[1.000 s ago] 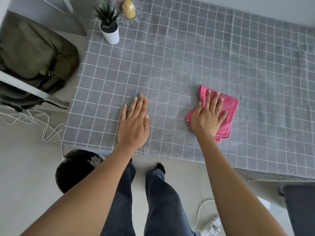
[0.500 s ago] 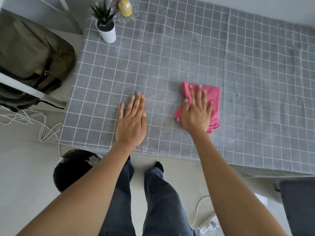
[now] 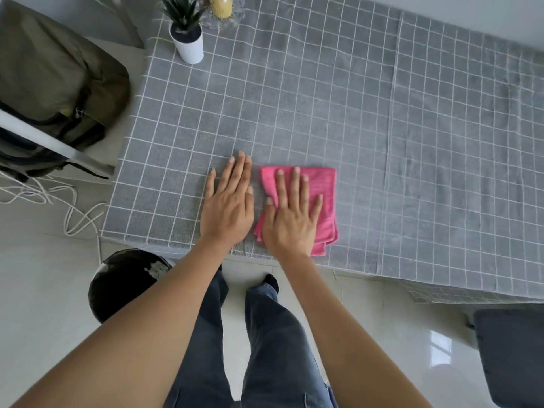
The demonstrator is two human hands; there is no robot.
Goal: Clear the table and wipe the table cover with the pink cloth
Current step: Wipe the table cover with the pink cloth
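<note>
— What can't we see whole?
— Our right hand (image 3: 290,223) covers much of the cloth (image 3: 319,198). The top edge cuts off the jar (image 3: 220,8) and the plant (image 3: 182,13).
— Below?
— The bottom corner crops the dark cushion (image 3: 512,354).

A single wide-angle view from the person's head looks steeply forward and down, close over the near edge of the bench (image 3: 323,98). The grid-patterned cover fills the upper part, its lines bowing toward the edges of the frame. Both forearms run in from the bottom corners to the hands, the left hand (image 3: 228,209) and right hand (image 3: 291,222). Straight below are the person's legs (image 3: 265,348) and the pale floor (image 3: 44,275). No second view shares the scene
</note>
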